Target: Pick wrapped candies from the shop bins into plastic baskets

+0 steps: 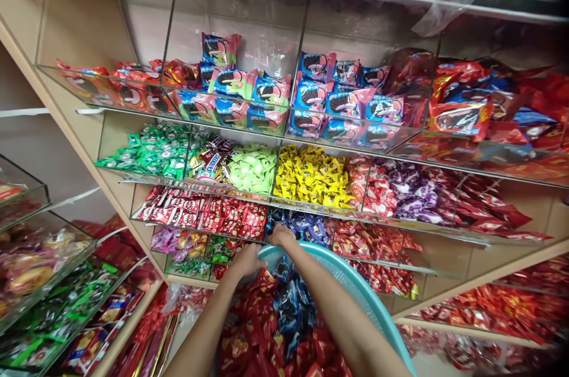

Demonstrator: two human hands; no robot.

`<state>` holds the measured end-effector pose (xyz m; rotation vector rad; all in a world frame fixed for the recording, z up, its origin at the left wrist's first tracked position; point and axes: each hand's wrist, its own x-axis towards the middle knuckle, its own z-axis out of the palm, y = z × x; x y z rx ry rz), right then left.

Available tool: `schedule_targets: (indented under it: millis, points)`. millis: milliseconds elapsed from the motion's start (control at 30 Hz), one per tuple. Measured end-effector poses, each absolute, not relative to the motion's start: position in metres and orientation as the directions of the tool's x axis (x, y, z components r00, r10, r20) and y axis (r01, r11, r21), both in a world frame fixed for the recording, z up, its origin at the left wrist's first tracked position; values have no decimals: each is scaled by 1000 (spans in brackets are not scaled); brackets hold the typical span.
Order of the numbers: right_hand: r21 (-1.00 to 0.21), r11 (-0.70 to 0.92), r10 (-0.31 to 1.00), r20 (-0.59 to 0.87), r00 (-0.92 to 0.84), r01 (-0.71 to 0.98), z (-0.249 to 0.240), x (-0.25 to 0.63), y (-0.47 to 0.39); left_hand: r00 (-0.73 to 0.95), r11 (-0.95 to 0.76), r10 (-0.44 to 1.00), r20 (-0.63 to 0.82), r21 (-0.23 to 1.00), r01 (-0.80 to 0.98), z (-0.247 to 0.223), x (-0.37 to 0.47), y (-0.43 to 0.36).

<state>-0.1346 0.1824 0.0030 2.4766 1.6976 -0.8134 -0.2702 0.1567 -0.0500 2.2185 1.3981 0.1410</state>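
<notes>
Shelves [457, 259] of sweets [313, 178] fill the background. Left hand [247, 261] grips the rim of the basket [355, 279] below; slipping could tip it. Right hand [283, 236] meets blue packets [313, 230], its fingers hidden, grasp uncertain; a hasty pull could scatter some.

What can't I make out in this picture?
All in the head view:
Whether the right hand holds anything: hidden by the hand itself.
Floor of the turquoise basket: buried under red packets and blue packets.
Basket's near side: cut off by the bottom edge.
Print on yellow packets: too small.
</notes>
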Motion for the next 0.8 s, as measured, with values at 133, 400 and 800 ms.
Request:
schedule_targets:
  millis: [133, 400, 800]
  points:
    - [-288, -382, 879, -405, 250, 878, 5, -136, 179, 459, -334, 868, -188, 463, 821, -47, -270, 156]
    - [-391, -280, 939, -303, 165, 877, 2, -122, 178, 467, -332, 862, -198, 477, 814, -48, -271, 156]
    - [-455, -282, 949, -260, 177, 845, -5, -114, 186, 476, -341, 859, -190, 481, 808, -47, -271, 157]
